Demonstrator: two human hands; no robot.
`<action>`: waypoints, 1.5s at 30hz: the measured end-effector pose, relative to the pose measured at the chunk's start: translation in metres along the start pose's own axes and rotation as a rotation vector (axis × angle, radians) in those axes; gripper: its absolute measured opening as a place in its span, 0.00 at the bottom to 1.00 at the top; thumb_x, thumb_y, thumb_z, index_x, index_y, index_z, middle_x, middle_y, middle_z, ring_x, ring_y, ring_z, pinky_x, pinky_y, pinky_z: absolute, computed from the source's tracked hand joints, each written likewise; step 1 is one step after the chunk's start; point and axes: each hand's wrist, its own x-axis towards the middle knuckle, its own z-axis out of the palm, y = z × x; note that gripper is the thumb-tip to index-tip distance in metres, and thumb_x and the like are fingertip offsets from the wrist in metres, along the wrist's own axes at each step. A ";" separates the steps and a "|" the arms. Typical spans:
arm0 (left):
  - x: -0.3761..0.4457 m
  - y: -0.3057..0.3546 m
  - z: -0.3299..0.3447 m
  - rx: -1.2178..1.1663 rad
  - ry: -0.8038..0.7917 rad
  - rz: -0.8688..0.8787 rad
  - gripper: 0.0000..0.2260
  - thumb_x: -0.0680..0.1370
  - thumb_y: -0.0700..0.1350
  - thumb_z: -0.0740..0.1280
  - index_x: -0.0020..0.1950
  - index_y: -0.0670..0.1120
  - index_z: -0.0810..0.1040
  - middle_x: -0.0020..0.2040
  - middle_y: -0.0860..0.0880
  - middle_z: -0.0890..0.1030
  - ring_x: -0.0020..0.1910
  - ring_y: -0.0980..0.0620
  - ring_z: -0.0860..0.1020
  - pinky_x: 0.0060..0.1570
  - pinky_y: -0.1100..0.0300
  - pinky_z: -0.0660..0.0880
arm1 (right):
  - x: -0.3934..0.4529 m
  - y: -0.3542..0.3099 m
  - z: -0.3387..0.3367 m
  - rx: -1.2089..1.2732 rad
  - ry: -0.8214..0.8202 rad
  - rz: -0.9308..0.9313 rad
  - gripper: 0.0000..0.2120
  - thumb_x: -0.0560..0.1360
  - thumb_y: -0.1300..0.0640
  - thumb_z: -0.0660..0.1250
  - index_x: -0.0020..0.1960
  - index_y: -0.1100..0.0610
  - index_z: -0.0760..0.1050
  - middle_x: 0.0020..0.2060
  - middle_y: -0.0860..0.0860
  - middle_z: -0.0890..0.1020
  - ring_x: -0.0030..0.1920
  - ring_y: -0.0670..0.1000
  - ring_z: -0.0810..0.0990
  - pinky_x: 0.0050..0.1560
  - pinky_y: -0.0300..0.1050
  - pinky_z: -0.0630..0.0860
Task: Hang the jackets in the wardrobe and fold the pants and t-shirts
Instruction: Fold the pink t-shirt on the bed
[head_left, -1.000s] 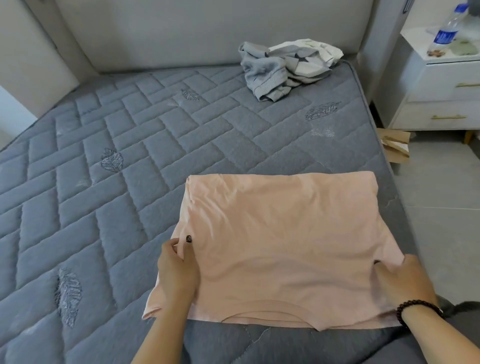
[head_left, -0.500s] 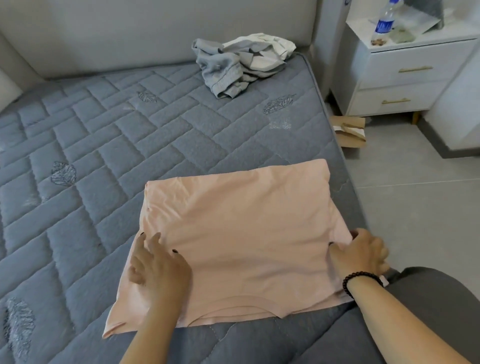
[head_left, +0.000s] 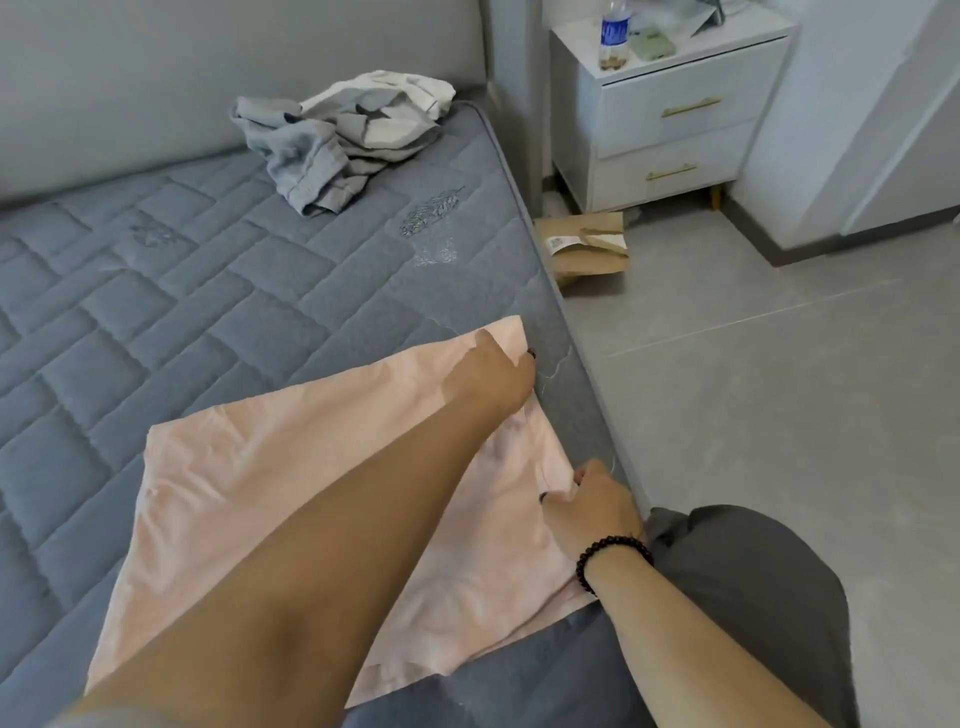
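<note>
A pale pink t-shirt (head_left: 249, 499) lies half folded on the grey quilted mattress (head_left: 171, 312), close to its right edge. My left arm reaches across the shirt, and my left hand (head_left: 491, 376) grips the shirt's far right corner. My right hand (head_left: 592, 506), with a dark bead bracelet on the wrist, pinches the near right edge of the shirt. A crumpled heap of grey and white clothes (head_left: 343, 137) sits at the head of the bed by the headboard.
A white two-drawer nightstand (head_left: 670, 124) stands right of the bed with a water bottle (head_left: 614, 34) on top. A brown paper package (head_left: 587, 247) lies on the grey tiled floor beside the mattress. My grey-clad knee (head_left: 748, 587) is at the bed's edge.
My left hand left the shirt's left side and crossed over to its far right corner. My right hand stayed on the near right edge. The view swung right.
</note>
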 end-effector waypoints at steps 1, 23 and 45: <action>0.009 0.011 0.003 0.045 -0.023 -0.037 0.30 0.78 0.62 0.57 0.73 0.43 0.59 0.65 0.42 0.74 0.62 0.40 0.74 0.57 0.50 0.71 | 0.001 0.000 0.000 -0.003 -0.011 -0.005 0.08 0.76 0.53 0.63 0.51 0.55 0.67 0.37 0.48 0.73 0.34 0.47 0.71 0.31 0.42 0.68; 0.053 0.061 -0.051 -0.578 -0.114 -0.093 0.06 0.77 0.35 0.59 0.40 0.42 0.70 0.37 0.41 0.74 0.33 0.47 0.73 0.39 0.55 0.74 | 0.017 0.001 -0.070 0.256 -0.010 -0.124 0.09 0.76 0.55 0.65 0.41 0.59 0.77 0.35 0.51 0.80 0.33 0.49 0.76 0.29 0.39 0.70; 0.007 -0.164 -0.204 -0.237 0.018 -0.156 0.13 0.74 0.49 0.72 0.47 0.41 0.76 0.42 0.44 0.77 0.36 0.50 0.73 0.39 0.58 0.70 | -0.111 -0.154 0.041 0.047 -0.428 -0.501 0.07 0.69 0.56 0.71 0.43 0.55 0.74 0.38 0.47 0.77 0.37 0.46 0.75 0.32 0.34 0.69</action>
